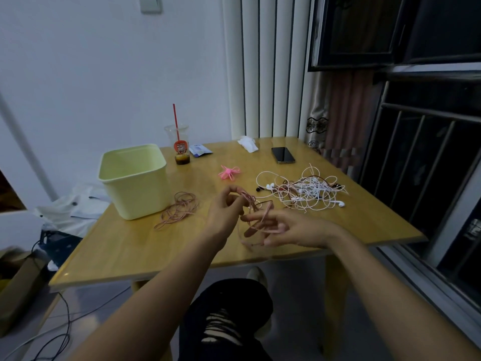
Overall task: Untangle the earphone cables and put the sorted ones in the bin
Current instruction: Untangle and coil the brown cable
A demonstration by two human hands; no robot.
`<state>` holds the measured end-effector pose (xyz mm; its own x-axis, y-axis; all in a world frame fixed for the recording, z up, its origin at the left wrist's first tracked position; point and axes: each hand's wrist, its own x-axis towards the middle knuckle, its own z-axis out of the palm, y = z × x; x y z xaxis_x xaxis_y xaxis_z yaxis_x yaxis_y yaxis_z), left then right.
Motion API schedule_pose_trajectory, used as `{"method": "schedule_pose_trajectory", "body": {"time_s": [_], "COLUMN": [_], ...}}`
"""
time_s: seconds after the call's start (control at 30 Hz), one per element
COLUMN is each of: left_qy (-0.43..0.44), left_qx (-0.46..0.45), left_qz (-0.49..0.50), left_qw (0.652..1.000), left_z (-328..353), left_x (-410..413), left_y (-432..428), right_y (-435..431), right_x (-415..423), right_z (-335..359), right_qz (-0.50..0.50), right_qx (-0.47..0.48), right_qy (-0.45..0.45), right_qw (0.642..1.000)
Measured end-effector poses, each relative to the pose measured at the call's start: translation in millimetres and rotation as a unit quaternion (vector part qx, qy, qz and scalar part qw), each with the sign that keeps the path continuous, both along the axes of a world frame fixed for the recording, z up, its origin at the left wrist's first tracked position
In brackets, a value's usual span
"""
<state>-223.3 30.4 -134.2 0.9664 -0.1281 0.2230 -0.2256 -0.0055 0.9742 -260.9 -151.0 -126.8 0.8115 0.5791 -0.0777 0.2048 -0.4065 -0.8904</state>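
Now, right of the bin (pixel 135 188), mid-untangle: left hand (pixel 227 207) pinches the cable (pixel 256 216), right hand (pixel 289 230) carries its loops on straight fingers; next, likely teasing them apart

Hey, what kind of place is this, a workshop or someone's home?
Most likely a room in a home: a small wooden table beside a curtain and a barred window, with a phone and a takeaway drink cup on it.
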Motion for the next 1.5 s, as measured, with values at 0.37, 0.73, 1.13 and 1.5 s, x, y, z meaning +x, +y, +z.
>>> {"method": "schedule_pose_trajectory", "body": {"time_s": [0.37,0.73,1.13,1.5], "left_qy": [0.022,0.017,0.027,0.075], "left_qx": [-0.096,-0.074,0.055,0.031], "left_qz": [-0.053,-0.145,-0.11,-0.056], "left_qw": [0.994,0.987,0.992,0.995], "left_z": [-3,-2,1,-1], "left_x": [0,-1,0,-5], "left_y": [1,0,0,-7], "right_y": [4,12,9,6], "right_x": [-24,16,18,23], "right_z": [45,29,13,-2], "right_qz": [0.059,-0.214,-0.243,-0.219], "right_qx": [-0.176,0.016,0.138,0.132], "right_qy": [-0.017,-0.108,-0.125,-0.113], "right_qw": [0.982,0.971,0.952,0.96]}}
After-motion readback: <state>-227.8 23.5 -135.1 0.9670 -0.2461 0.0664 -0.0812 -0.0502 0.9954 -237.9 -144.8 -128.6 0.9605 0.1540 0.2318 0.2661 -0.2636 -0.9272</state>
